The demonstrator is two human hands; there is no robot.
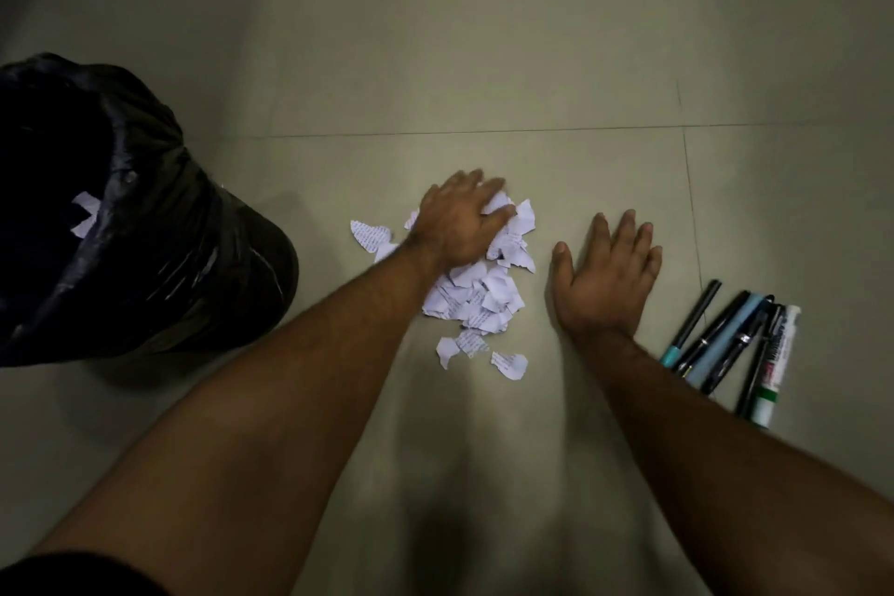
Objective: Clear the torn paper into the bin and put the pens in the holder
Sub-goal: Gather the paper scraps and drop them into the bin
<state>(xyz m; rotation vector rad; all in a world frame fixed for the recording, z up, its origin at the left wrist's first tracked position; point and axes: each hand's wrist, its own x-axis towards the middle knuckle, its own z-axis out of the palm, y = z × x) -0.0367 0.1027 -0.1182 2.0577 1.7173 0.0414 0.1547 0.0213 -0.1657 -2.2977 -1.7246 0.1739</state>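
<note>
1. We reach our left hand [462, 220] forward, palm down, onto the far end of the pile of torn paper [476, 293]; the fingers curl into the scraps and the thumb pinches some of them, though motion blur softens the fingertips.
2. We lay our right hand [604, 273] flat on the tiled floor [484, 63], fingers straight and spread, grasping nothing.
3. The paper pile sits at 9 o'clock from the right hand, just beside its thumb, and stretches toward 6 o'clock from the left hand; a few loose scraps lie at the pile's 6 o'clock and 10 o'clock edges.
4. The bin [159, 266], lined with a black bag, stands at 9 o'clock from the pile, well apart, with a white scrap [84, 213] showing inside.
5. The pens [725, 344] lie bunched on the floor at 4 o'clock from the right hand, near its wrist, beside a white marker [776, 363] with a green band.
</note>
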